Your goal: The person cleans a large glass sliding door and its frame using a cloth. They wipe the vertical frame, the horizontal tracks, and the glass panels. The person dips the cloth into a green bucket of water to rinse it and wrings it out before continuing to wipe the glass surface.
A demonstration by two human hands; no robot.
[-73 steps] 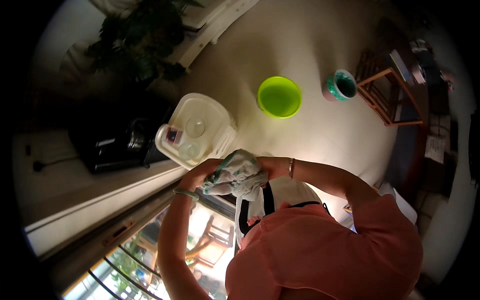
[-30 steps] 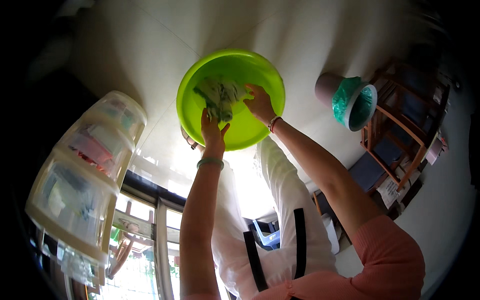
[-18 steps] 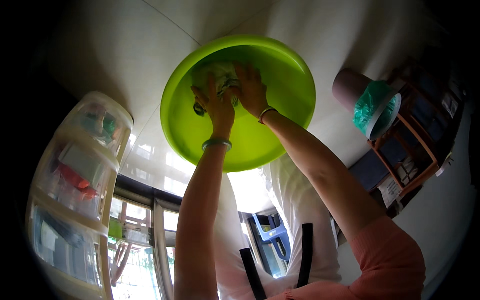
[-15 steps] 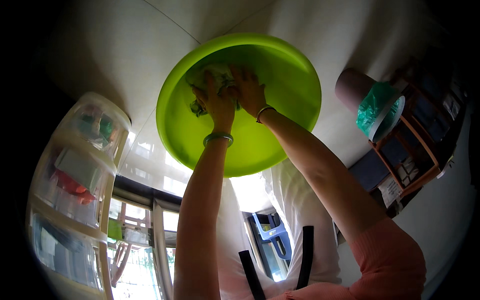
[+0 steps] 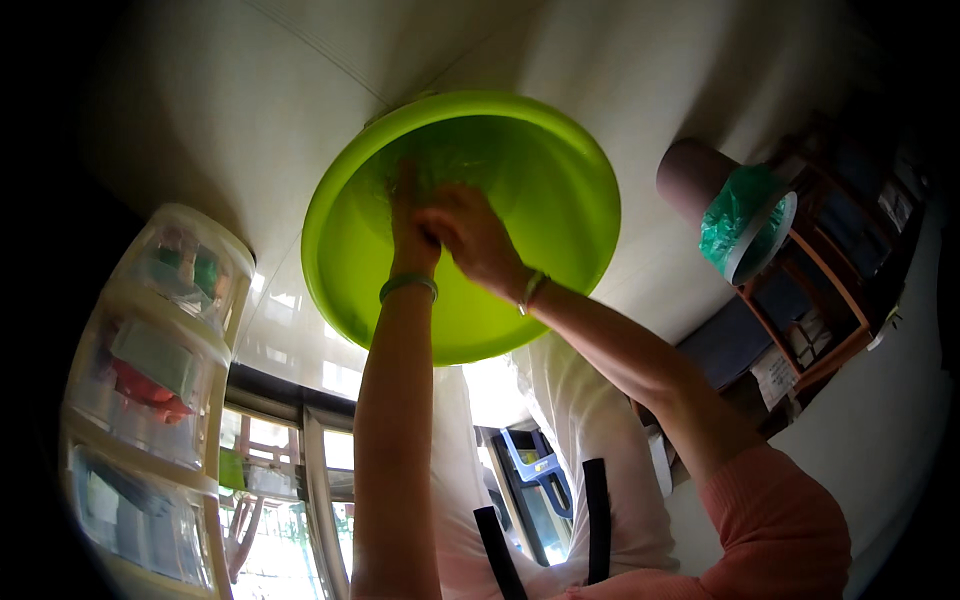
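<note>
A large bright green basin sits on the floor in front of me, and both my hands are inside its rim. My left hand points toward the basin's far side, at least one finger stretched out. It wears a greenish bangle on the wrist. Beside it, my right hand turns inward with bent fingers against the left hand's thumb side. What those fingers hold, if anything, is hidden. Motion and shadow blur both hands. No cloth can be made out in the basin.
A drawer unit of clear plastic stands at left. On the right, a bin with a green bag liner stands by a brown wooden frame. Behind my legs, a blue stool shows near glass doors.
Half a second ago both hands pressed on a wet, crumpled cloth in the basin. It is now out of sight. My right hand has moved left and lower, against the left hand.
</note>
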